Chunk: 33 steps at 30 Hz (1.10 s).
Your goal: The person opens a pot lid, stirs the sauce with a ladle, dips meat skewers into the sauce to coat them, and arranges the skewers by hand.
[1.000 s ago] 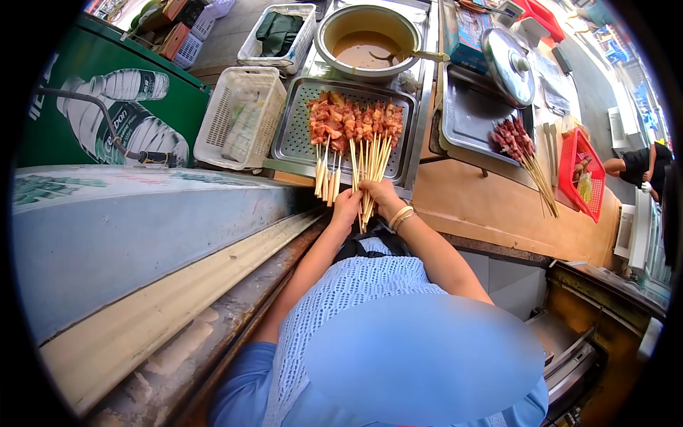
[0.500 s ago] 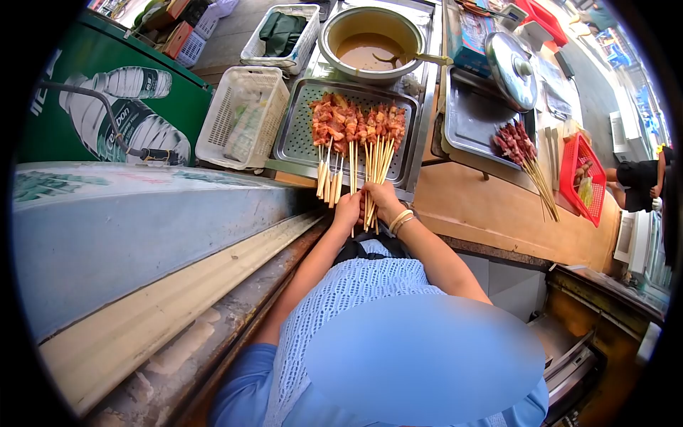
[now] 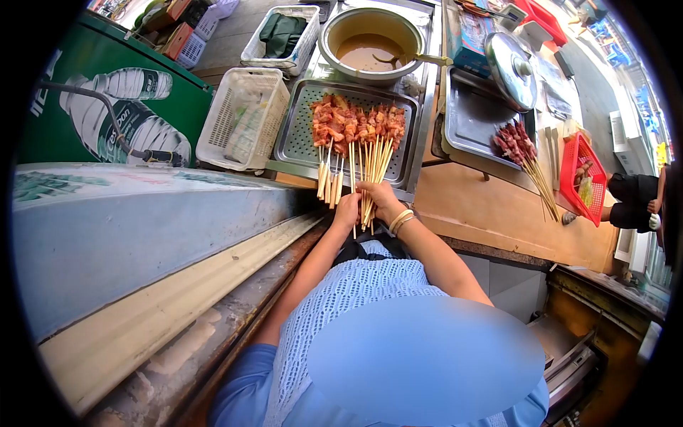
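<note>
Raw meat skewers lie side by side on a perforated metal tray, meat at the far end and bare wooden sticks toward me. My right hand is wrapped round the stick ends of the right-hand bunch, just past the tray's near edge. Close against it, my left hand is closed at the left side of that bunch, with a stick running down through it. Its fingertips are partly hidden. Left of my hands, several skewers with thicker handles rest untouched.
A big pot of brownish liquid with a ladle stands behind the tray. White plastic baskets are at left. On the right are a second tray with darker skewers, a pot lid and a red basket.
My right hand has shifted slightly left and the stick ends in it have fanned a little differently. The meat stays nearly in place. At the far right, a person has moved a little.
</note>
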Available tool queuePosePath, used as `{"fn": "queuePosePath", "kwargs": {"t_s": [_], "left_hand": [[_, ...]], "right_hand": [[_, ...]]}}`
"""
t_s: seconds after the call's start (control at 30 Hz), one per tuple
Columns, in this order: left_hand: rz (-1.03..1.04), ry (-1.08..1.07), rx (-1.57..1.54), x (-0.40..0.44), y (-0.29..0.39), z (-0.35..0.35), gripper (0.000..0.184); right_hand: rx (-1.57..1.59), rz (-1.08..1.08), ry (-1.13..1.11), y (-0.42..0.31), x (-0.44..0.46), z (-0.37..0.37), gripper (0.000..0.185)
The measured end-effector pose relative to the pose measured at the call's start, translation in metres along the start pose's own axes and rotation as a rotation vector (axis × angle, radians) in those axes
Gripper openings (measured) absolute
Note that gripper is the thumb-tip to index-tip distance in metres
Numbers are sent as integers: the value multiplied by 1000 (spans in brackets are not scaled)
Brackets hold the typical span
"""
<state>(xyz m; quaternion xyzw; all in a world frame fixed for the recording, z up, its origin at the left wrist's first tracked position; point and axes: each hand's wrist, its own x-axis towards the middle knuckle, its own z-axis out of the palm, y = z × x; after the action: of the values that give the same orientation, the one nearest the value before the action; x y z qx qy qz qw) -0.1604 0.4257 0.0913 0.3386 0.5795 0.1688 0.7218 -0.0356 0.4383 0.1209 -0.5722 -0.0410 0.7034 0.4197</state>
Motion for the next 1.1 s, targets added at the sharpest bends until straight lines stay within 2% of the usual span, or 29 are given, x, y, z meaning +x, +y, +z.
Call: {"fn": "queuePosePath", "kwargs": {"t_s": [0.03,0.1,0.23,0.3,0.4,0.53,0.6,0.63,0.7,0.73,0.8,0.83,0.9,1.03,1.1], "left_hand": [[1,0,0,5,-6,0,35],[289,28,27,15,-19,2,37],[273,49,-77,19,-26,2,37],[361,76,85,19,-26,-2,40],[394,167,63,-2,-6,7,39],[337,127,-27,5,-11,9,35],[391,277,130,3,-8,8,31],[392,276,131,1,-4,7,31],[180,244,49,-3,2,6,32],[179,244,49,2,-4,5,32],[306,264,173,10,-13,4,33],[306,263,172,12,-14,4,33],[415,372,331,14,-15,2,32],[386,380,250,13,-12,6,27],[438,375,193,11,-9,11,23]], "right_hand": [[0,-1,-1,1,0,1,9],[-12,-125,-65,2,0,3,11],[-74,-100,-78,1,2,1,14],[-42,-72,-60,0,0,1,13],[-26,-59,-46,-3,-4,2,19],[-42,-85,-42,1,1,-1,22],[-56,-52,-55,-1,0,-1,22],[-55,-53,-54,-2,-2,0,22],[-32,-63,-48,-3,-6,0,11],[-32,-63,-48,-2,-5,-1,11],[-88,-53,-29,0,-1,-5,11],[-88,-54,-27,1,1,-8,11],[-48,-50,-36,5,5,-11,14],[-67,-59,-31,4,3,-13,15],[-27,-62,-32,1,-2,-12,14]]}}
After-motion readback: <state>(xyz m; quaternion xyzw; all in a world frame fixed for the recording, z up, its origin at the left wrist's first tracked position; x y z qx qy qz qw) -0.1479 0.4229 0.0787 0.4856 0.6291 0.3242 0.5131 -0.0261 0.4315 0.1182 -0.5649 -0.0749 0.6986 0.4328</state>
